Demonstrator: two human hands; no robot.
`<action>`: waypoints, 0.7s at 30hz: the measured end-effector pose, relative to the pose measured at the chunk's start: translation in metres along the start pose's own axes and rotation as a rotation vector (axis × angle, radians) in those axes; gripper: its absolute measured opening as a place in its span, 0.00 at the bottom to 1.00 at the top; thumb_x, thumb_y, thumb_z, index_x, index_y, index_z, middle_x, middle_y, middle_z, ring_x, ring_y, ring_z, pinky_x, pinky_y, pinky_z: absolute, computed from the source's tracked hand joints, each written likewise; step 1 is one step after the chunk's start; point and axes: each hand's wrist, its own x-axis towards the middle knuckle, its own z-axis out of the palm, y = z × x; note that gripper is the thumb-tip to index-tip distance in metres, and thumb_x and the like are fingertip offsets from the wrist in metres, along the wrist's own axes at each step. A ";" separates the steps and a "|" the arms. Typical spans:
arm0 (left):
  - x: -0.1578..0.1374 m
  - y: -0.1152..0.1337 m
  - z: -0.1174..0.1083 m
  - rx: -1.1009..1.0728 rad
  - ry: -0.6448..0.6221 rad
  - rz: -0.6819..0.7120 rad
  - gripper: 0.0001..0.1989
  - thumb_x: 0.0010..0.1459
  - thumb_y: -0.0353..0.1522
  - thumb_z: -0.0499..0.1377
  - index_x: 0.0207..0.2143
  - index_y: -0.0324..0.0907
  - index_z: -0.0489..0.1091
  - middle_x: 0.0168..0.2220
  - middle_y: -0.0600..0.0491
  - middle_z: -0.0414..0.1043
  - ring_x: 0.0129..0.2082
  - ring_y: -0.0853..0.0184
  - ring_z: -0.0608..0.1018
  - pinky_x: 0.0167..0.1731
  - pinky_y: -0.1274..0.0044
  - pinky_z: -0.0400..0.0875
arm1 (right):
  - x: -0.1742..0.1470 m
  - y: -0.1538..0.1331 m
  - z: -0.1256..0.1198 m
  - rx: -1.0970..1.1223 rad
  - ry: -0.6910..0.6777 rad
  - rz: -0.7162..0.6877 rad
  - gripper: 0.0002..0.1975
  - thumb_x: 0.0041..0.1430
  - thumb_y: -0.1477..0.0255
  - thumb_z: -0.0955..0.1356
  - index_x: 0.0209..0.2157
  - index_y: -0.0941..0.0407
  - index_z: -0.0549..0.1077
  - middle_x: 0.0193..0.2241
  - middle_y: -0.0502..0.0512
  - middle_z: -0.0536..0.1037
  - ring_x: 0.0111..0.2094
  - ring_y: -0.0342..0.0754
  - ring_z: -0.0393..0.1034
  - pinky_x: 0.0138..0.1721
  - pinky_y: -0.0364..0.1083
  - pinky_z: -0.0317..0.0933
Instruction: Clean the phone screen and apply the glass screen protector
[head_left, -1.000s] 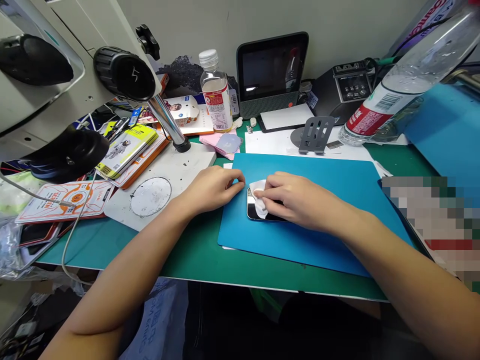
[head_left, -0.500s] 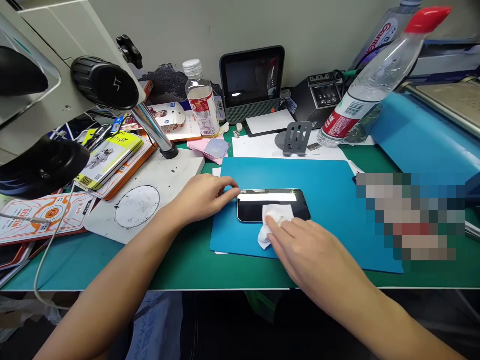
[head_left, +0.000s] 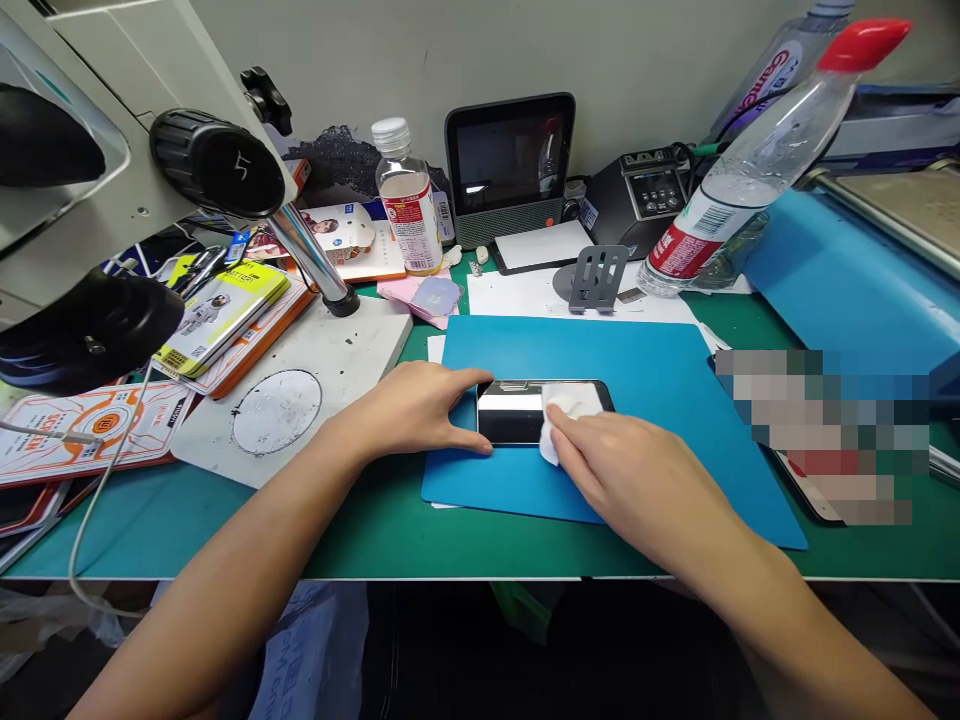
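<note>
A smartphone [head_left: 510, 428] with a black glossy face lies flat and sideways on a blue mat [head_left: 517, 485]. My left hand [head_left: 420, 408] grips its left end, index finger at the far edge and thumb at the near edge. Pinched in my right hand [head_left: 630, 465] is a crumpled white wipe [head_left: 566, 402], pressed on the right half of the phone's face. The fingers and the wipe hide part of that half. A bright reflection crosses the screen.
At left stand a microscope [head_left: 214, 160] and its white base [head_left: 360, 345], beside stacked boxes [head_left: 225, 310]. Behind the mat are a drink bottle [head_left: 409, 205], a smart display [head_left: 510, 165], a grey phone stand [head_left: 598, 278] and a red-capped bottle [head_left: 750, 190]. A blurred-out phone [head_left: 810, 490] lies at right.
My left hand has opened its thumb downward and now spans the phone's left end. My right hand has moved the wipe up and right across the screen.
</note>
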 end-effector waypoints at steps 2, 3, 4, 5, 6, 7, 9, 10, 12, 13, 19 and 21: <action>0.000 0.001 0.001 -0.005 -0.005 -0.010 0.40 0.56 0.56 0.65 0.65 0.47 0.66 0.31 0.54 0.76 0.32 0.60 0.78 0.29 0.75 0.57 | 0.016 -0.002 -0.005 0.028 -0.069 0.030 0.19 0.73 0.70 0.58 0.47 0.55 0.81 0.32 0.57 0.86 0.29 0.54 0.79 0.25 0.48 0.59; 0.001 0.001 0.001 -0.008 -0.007 -0.013 0.40 0.56 0.56 0.65 0.65 0.47 0.66 0.31 0.54 0.76 0.32 0.60 0.78 0.29 0.75 0.57 | 0.020 -0.001 -0.006 0.024 -0.078 0.032 0.20 0.73 0.69 0.58 0.45 0.54 0.81 0.33 0.57 0.86 0.30 0.55 0.79 0.25 0.48 0.58; 0.001 0.002 0.001 -0.010 -0.007 -0.017 0.40 0.56 0.56 0.65 0.65 0.47 0.66 0.31 0.54 0.76 0.32 0.60 0.78 0.29 0.75 0.57 | 0.022 0.002 -0.007 0.020 -0.085 0.031 0.20 0.73 0.69 0.58 0.44 0.54 0.81 0.34 0.57 0.86 0.31 0.55 0.79 0.26 0.48 0.57; 0.001 0.001 0.002 -0.011 -0.005 -0.020 0.40 0.56 0.56 0.66 0.65 0.47 0.66 0.32 0.54 0.76 0.32 0.60 0.78 0.29 0.75 0.57 | 0.022 0.005 -0.008 0.016 -0.089 0.033 0.20 0.73 0.68 0.58 0.44 0.54 0.81 0.35 0.57 0.86 0.32 0.56 0.79 0.26 0.49 0.57; 0.001 0.001 0.002 -0.012 -0.002 -0.021 0.39 0.56 0.56 0.66 0.64 0.47 0.67 0.32 0.54 0.76 0.32 0.60 0.78 0.29 0.75 0.57 | 0.018 0.008 -0.008 0.018 -0.093 0.039 0.21 0.73 0.68 0.57 0.45 0.53 0.81 0.35 0.57 0.86 0.32 0.56 0.79 0.26 0.49 0.57; 0.001 0.001 0.002 -0.015 0.001 -0.019 0.39 0.56 0.55 0.66 0.64 0.47 0.67 0.32 0.54 0.76 0.32 0.59 0.78 0.29 0.75 0.57 | 0.014 0.012 -0.007 0.028 -0.097 0.050 0.21 0.73 0.67 0.57 0.46 0.53 0.81 0.35 0.57 0.86 0.32 0.56 0.79 0.27 0.49 0.58; 0.001 0.000 0.002 -0.021 0.003 -0.010 0.39 0.56 0.55 0.66 0.64 0.47 0.67 0.33 0.53 0.76 0.34 0.59 0.79 0.29 0.74 0.56 | 0.004 0.019 -0.005 0.064 -0.089 0.074 0.22 0.73 0.65 0.57 0.49 0.52 0.81 0.35 0.56 0.86 0.31 0.55 0.79 0.27 0.49 0.59; 0.001 0.000 0.002 -0.023 0.003 -0.007 0.38 0.56 0.55 0.66 0.63 0.47 0.67 0.33 0.53 0.77 0.34 0.58 0.79 0.29 0.74 0.56 | 0.001 0.021 -0.004 0.082 -0.081 0.074 0.22 0.73 0.65 0.57 0.50 0.53 0.81 0.35 0.56 0.86 0.32 0.55 0.80 0.28 0.49 0.60; 0.002 -0.001 0.002 -0.029 0.002 -0.006 0.38 0.56 0.55 0.66 0.63 0.47 0.67 0.33 0.53 0.77 0.34 0.58 0.79 0.29 0.74 0.56 | 0.002 0.023 -0.004 0.092 -0.089 0.072 0.23 0.73 0.64 0.57 0.51 0.53 0.81 0.36 0.56 0.87 0.32 0.55 0.80 0.28 0.49 0.61; 0.002 -0.001 0.002 -0.033 0.001 -0.007 0.38 0.56 0.55 0.66 0.63 0.46 0.67 0.33 0.53 0.77 0.34 0.58 0.79 0.29 0.74 0.56 | 0.006 0.021 -0.005 0.087 -0.108 0.076 0.23 0.73 0.64 0.57 0.49 0.52 0.82 0.36 0.56 0.87 0.32 0.55 0.79 0.28 0.49 0.60; 0.001 0.000 0.001 -0.034 -0.012 -0.024 0.37 0.56 0.55 0.66 0.62 0.48 0.67 0.33 0.54 0.77 0.33 0.59 0.79 0.28 0.75 0.56 | 0.027 0.007 -0.011 0.052 -0.170 0.069 0.24 0.74 0.64 0.56 0.45 0.54 0.82 0.35 0.58 0.86 0.32 0.55 0.79 0.27 0.50 0.58; 0.001 0.000 0.002 -0.031 -0.018 -0.018 0.38 0.56 0.55 0.66 0.62 0.47 0.66 0.33 0.54 0.77 0.34 0.58 0.79 0.28 0.75 0.56 | 0.017 0.009 -0.009 0.044 -0.150 0.049 0.23 0.74 0.65 0.56 0.48 0.53 0.81 0.36 0.58 0.86 0.32 0.55 0.80 0.27 0.50 0.59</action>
